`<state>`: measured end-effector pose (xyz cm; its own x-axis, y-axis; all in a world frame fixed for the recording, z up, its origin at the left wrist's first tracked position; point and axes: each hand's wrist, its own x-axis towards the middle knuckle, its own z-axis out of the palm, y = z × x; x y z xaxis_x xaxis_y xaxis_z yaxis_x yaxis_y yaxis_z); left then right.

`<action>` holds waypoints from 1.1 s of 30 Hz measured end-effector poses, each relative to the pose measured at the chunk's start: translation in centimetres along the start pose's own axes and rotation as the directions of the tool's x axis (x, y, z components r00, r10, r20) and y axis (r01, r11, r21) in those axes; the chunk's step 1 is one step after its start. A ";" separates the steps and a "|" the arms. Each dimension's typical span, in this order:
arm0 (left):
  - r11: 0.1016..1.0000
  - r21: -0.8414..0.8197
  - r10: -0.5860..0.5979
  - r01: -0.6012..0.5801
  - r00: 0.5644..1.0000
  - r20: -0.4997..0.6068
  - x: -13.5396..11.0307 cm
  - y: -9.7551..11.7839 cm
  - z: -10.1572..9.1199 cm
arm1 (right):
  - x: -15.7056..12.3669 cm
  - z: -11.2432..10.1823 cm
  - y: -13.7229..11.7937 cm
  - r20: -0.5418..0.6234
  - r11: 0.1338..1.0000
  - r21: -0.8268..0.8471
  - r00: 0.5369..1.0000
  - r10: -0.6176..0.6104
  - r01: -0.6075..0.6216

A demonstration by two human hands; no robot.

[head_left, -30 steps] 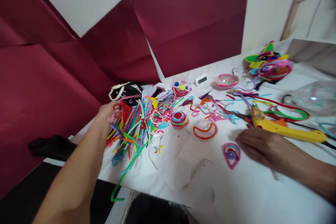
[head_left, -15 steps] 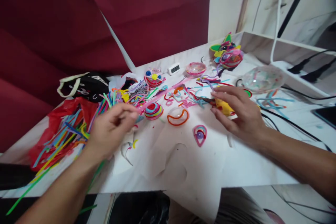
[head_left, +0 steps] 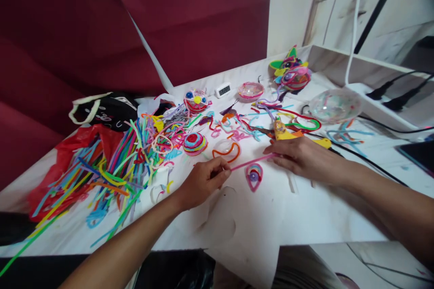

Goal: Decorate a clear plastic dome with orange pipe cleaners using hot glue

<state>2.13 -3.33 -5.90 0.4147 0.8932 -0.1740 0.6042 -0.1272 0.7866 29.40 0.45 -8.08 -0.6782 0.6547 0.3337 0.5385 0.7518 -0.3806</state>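
A pink pipe cleaner (head_left: 251, 161) stretches between my two hands, low over the white paper. My left hand (head_left: 206, 180) pinches its left end between thumb and fingers. At the other end, the fingers of my right hand (head_left: 298, 156) close on it. Just under it lies a teardrop-shaped eye piece (head_left: 254, 177) with a pink outline and purple centre. Behind my left hand is a clear half-dome (head_left: 225, 148) with an orange crescent of pipe cleaner on it. Scissors with yellow handles (head_left: 286, 131) rest behind my right hand, partly hidden by it.
A red plastic bag (head_left: 73, 144) and many coloured pipe cleaners (head_left: 127, 153) spread at left. A striped dome (head_left: 195, 143), decorated ball (head_left: 196, 100) and white timer (head_left: 223, 90) stand farther back. At right are a clear bowl (head_left: 335, 106), cables and a power strip (head_left: 383, 104).
My left hand has moved right and towards me with the pink pipe cleaner. My right hand has come down from beside the yellow-handled scissors and now grips the pipe cleaner's other end.
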 end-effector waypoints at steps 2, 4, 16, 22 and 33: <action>1.000 0.026 -0.013 0.013 1.000 -0.007 0.3 -0.8 0.0 | 0.0 -0.2 0.2 0.009 0.999 0.022 0.999 0.039 -0.039; 0.999 0.050 -0.019 0.020 1.000 -0.024 0.6 -1.4 -0.1 | 0.0 -0.3 0.6 0.009 0.999 0.021 0.999 0.050 -0.050; 0.998 -0.053 -0.025 0.029 0.996 0.081 0.8 -1.8 -0.1 | 0.1 1.1 0.4 -0.028 0.997 -0.076 0.999 -0.029 0.027; 0.986 0.080 0.144 -0.147 0.989 0.037 2.6 -0.8 0.9 | 0.2 2.1 0.0 -0.072 0.996 -0.080 0.996 -0.050 0.044; 0.937 0.156 0.317 -0.313 0.949 0.002 4.2 -1.6 1.2 | 0.1 -1.4 1.5 -0.261 0.999 -0.049 0.965 -0.006 -0.007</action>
<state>3.70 0.08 -8.63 0.5859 0.8061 0.0828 0.5422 -0.4659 0.6993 30.86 1.81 -7.41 -0.5273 0.6478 0.5498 0.5670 0.7502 -0.3400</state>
